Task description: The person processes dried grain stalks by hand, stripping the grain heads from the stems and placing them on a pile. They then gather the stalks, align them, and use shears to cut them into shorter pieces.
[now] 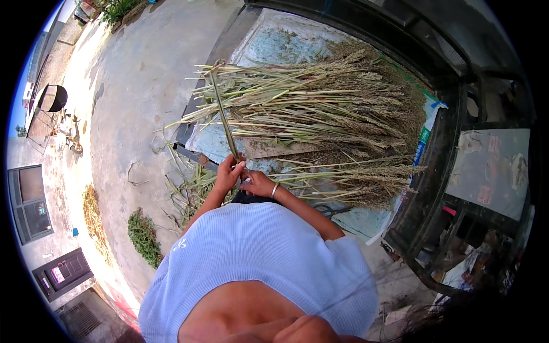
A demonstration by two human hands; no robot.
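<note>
Holds a long leaf strip (225, 123) in the left hand (227, 174), with thumb and fingers closed on it near its lower end. Brings the right hand (260, 184) in against the left, fingers curled toward the same lower end; cannot tell whether gripping there, owing to overlapping fingers. Note the strip rising from the hands, slanting up and slightly left across the stem ends of the stalks (274, 114), bent over at the top. Wears a pale bracelet (275, 190) on the right wrist and a light blue knit top (257, 246).

Record beyond the hands a blue and white sheet (269, 43), bearing the broad layer of stalks, laid roughly side by side with stem ends to the left and brownish seed heads (369, 106) to the right. Find a smaller bundle (366, 180) nearer the body, pointing the same way, with a flat brown piece (274, 148) showing between it and the main layer. Note dark scissors (326, 210) just beside the right forearm, near the close edge of the sheet.

Record loose leaves (191, 191) to the left of the hands, partly behind the left forearm; further left, a green plant heap (144, 237) on concrete ground (143, 74). Note a dark metal frame (420, 211) along the right side of the sheet.
</note>
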